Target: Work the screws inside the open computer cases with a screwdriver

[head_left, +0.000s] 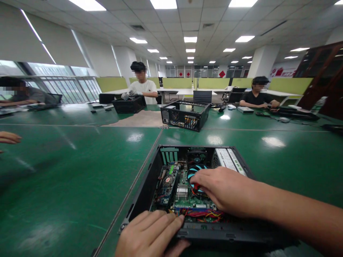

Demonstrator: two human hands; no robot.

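An open black computer case (139,189) lies on its side in front of me. My left hand (151,230) grips its near edge, thumb below and fingers over the rim. Inside the case my right hand (222,189) is closed over the CPU cooler fan (197,170) with blue blades. A bit of something red (197,186) shows at its fingertips; whether it is a tool or a wire I cannot tell. Left of the fan sits a graphics card (167,182). Red and yellow cables (205,214) run along the near side, and the power supply (230,160) fills the far right corner.
A second computer case (184,116) stands farther back on the green table (66,178). Across the table, a gloved person (142,87) handles a black case (128,104). Another person (258,94) works at the right. Part of someone's hand (9,137) shows at the left edge.
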